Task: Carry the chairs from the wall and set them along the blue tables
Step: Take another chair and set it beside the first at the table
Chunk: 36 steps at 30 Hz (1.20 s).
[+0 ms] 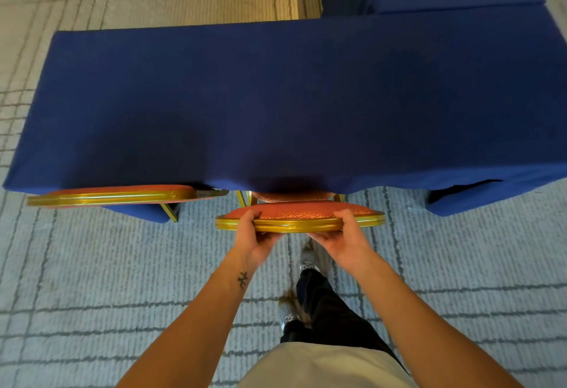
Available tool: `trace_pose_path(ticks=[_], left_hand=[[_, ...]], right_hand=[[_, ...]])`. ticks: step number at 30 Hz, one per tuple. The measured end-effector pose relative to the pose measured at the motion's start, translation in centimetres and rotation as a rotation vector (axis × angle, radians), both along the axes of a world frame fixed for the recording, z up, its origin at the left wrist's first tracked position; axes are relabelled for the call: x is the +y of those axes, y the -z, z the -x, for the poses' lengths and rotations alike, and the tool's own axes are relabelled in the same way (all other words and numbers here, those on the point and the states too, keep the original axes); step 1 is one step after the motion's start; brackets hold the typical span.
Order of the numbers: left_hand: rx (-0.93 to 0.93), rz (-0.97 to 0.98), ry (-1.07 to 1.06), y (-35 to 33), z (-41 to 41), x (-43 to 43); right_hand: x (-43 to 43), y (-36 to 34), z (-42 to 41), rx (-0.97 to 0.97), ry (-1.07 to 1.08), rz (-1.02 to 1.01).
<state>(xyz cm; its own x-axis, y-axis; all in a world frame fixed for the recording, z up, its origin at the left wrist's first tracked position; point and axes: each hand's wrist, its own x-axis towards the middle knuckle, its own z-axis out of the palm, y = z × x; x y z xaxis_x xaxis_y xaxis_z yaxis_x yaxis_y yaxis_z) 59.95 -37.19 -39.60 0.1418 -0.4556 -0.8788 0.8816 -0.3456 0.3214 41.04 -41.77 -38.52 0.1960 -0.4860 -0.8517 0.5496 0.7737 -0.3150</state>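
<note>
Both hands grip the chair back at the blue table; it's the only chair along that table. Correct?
Not the only one: the head view shows a second chair already at the blue table, left of the held chair. The left hand and right hand do both grip its back.

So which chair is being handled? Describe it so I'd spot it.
Find the long blue table across the middle. Two red, gold-framed chair backs stand at its near edge. Yours is the central chair, gripped along its top by the left hand and right hand; the other chair stands untouched.
</note>
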Motion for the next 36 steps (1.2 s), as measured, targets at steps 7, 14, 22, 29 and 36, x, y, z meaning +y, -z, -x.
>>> trace_pose_path(ticks=[7,14,22,29,36], left_hand=[[0.021,0.004,-0.03,0.2,-1.6,-5.3],[0.003,-0.017,-0.026,0.3,-2.0,-7.5],[-0.093,-0.009,0.019,0.4,-1.7,-6.8],[-0.13,-0.004,0.049,-0.3,-1.7,-5.0],[-0.228,-0.009,0.114,-1.8,-1.7,-1.4]], right_hand=[[-5.1,0.2,-1.9,0.002,-0.005,0.016],[-7.5,0.7,-2.5,0.017,-0.001,0.014],[-6.9,1.0,-2.3,0.019,-0.019,0.006],[-6.2,-0.4,-0.3,-0.023,-0.207,0.008],[-4.5,-1.7,-1.9,-0.117,-0.573,0.065]])
